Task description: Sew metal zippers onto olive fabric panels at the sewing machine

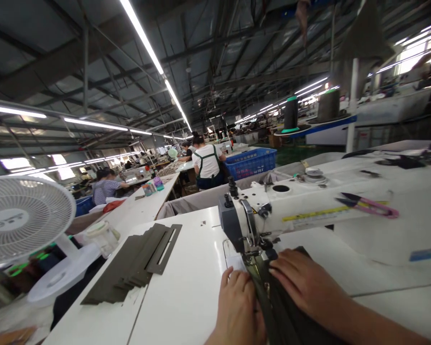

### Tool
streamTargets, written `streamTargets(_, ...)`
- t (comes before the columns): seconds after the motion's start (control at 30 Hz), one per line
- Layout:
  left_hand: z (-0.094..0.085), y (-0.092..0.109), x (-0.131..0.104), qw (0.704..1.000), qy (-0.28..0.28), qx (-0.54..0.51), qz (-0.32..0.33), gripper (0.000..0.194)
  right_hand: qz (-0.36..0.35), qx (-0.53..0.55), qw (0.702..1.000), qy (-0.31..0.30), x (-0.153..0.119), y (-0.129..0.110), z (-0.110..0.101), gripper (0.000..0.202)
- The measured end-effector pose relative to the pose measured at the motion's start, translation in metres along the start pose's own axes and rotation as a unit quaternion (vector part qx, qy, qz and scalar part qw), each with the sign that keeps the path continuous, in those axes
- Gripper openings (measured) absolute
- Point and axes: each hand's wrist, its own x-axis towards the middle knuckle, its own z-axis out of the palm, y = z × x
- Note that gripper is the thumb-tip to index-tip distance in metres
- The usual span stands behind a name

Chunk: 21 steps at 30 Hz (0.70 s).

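A dark olive-green fabric piece with a metal zipper [267,290] lies under the presser foot of a white sewing machine [309,208]. My left hand [237,302], fingers curled and close together, grips the left edge of this fabric just in front of the needle area. My right hand [307,280] holds the fabric on the right side, its fingertips close to the presser foot. Both thumbs are largely hidden. Beyond my left fingertips a small white piece [236,262] lies by the foot. Pink-handled thread snips [375,207] rest on the machine arm.
Left of the machine, a fanned stack of dark flat pieces [132,261] lies on the white table [181,292]. A white fan [28,220] stands farther left. Behind are a blue crate [251,163] and seated co-workers [208,163]. Thread cones [290,114] stand on a rack at right.
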Motion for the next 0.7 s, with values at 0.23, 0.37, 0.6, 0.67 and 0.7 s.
streamTargets(0.23, -0.003, -0.009, -0.001, 0.998, 0.029, 0.026, 0.045, 0.049, -0.079, 0.015, 0.995, -0.052, 0.002, -0.023, 0.014, 0.043)
streamTargets(0.37, -0.003, -0.013, 0.009, 0.993, 0.01, 0.034, 0.108, 0.031, -0.096, 0.014, 0.993, -0.065, 0.001, -0.016, 0.014, 0.044)
streamTargets(0.6, -0.012, -0.012, 0.018, 0.986, -0.044, 0.054, 0.154, 0.027, -0.094, 0.003, 0.989, -0.116, 0.001, -0.016, 0.016, 0.042)
streamTargets(0.67, -0.012, -0.013, 0.018, 0.986, -0.036, 0.059, 0.154, 0.029, -0.089, 0.002, 0.989, -0.119, 0.002, -0.016, 0.015, 0.041)
streamTargets(0.7, -0.012, -0.013, 0.017, 0.986, -0.033, 0.061, 0.153, 0.03, -0.086, 0.003, 0.989, -0.118, 0.002, -0.016, 0.015, 0.041)
